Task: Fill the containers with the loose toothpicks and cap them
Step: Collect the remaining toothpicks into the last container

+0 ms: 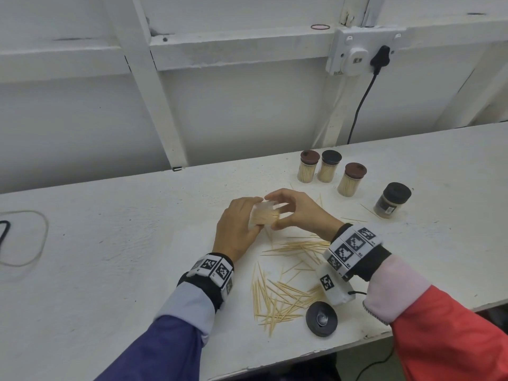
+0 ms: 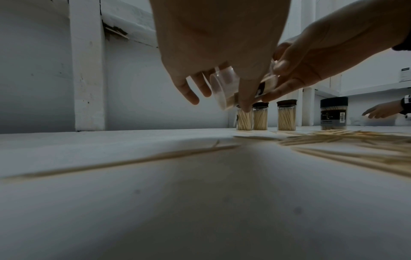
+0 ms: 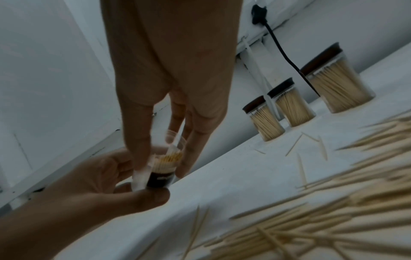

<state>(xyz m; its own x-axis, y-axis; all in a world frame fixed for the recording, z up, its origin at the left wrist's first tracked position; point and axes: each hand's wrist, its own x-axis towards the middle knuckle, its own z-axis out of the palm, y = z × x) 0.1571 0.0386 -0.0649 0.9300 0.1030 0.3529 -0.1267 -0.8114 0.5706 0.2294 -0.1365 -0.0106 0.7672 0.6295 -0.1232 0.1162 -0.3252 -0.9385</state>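
Both hands on one open jar, above the white table.
Left hand (image 1: 236,229) grips tilted clear jar (image 1: 264,217) of toothpicks; right hand (image 1: 299,209) fingers curl round its mouth. Loose toothpicks (image 1: 283,295) and black lid (image 1: 321,318) lie nearer.

Looks like bare workshop or utility room: white-painted bench (image 1: 110,243), rough timber-framed wall (image 1: 154,86) (paint flaking), surface-mounted socket (image 1: 357,55).

The person is wearing a dark blue left sleeve (image 1: 165,342) with a pale blue cuff, and a red right sleeve (image 1: 450,334) with a pale pink cuff. Each wrist is carrying a white band (image 1: 217,269) of black square markers (over black straps); the right one (image 1: 349,247) is trailing a thin black cable.
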